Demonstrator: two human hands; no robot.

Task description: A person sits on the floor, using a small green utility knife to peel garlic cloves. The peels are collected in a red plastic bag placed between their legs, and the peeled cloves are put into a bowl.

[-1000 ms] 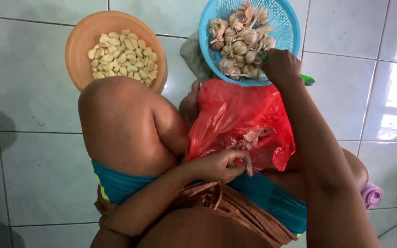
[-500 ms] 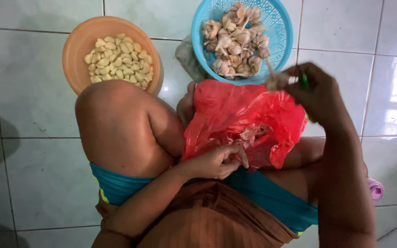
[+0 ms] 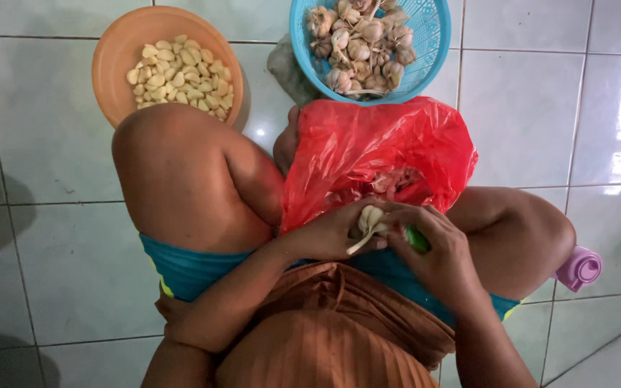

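I sit on a tiled floor with my knees apart. My left hand (image 3: 328, 233) and my right hand (image 3: 433, 244) meet over my lap, both closed around one garlic bulb (image 3: 369, 221) with its stalk pointing down. A green-handled tool (image 3: 417, 239) shows under the fingers of my right hand. Just beyond my hands lies an open red plastic bag (image 3: 375, 154) with garlic skins inside. A blue basket (image 3: 425, 43) of unpeeled garlic bulbs stands past the bag. An orange bowl (image 3: 120, 61) with peeled cloves sits at the upper left.
My left knee (image 3: 181, 172) rises in front of the orange bowl. A small purple object (image 3: 578, 268) lies on the floor by my right leg. A crumpled grey bag (image 3: 289, 72) sits between the bowl and the basket. Pale glossy tiles (image 3: 540, 108) surround everything.
My right hand came back from the blue basket carrying a garlic bulb and joined my left hand in my lap, which now also grips the bulb.
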